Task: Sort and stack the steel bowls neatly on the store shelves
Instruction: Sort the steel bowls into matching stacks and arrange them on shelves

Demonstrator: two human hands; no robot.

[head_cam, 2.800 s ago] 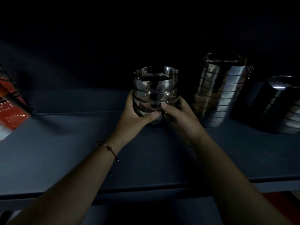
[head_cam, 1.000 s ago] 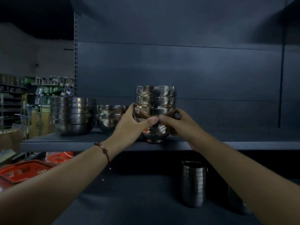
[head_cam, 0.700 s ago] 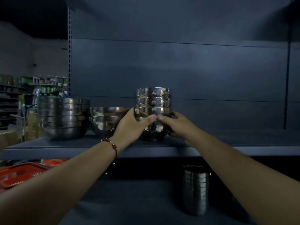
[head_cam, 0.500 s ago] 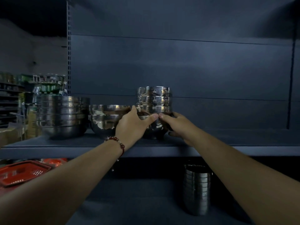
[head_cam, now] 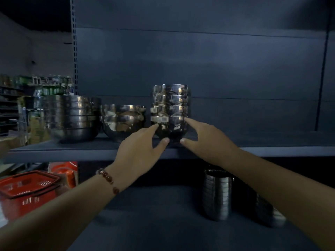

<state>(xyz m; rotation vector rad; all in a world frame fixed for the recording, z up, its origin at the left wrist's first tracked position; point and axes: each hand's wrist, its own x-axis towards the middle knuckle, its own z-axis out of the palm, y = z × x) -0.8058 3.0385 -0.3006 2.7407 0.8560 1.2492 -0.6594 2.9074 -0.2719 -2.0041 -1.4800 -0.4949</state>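
The stack of small steel bowls (head_cam: 170, 111) stands on the upper shelf (head_cam: 253, 151), rigid, slick and likely top-heavy, best cupped low where the spread-open left hand (head_cam: 139, 147) and right hand (head_cam: 204, 138) flank it

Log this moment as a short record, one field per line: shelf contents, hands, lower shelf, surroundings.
upper shelf: three stacks of steel bowls standing in a row
left stack: widest bowls
middle stack: two medium bowls
right stack: smallest bowls, tallest, resting on the shelf
left hand: open, fingertips at the right stack's base
right hand: open, index finger touching the right stack
lower shelf: stacked steel cups, more steelware beside them
far left: red basket
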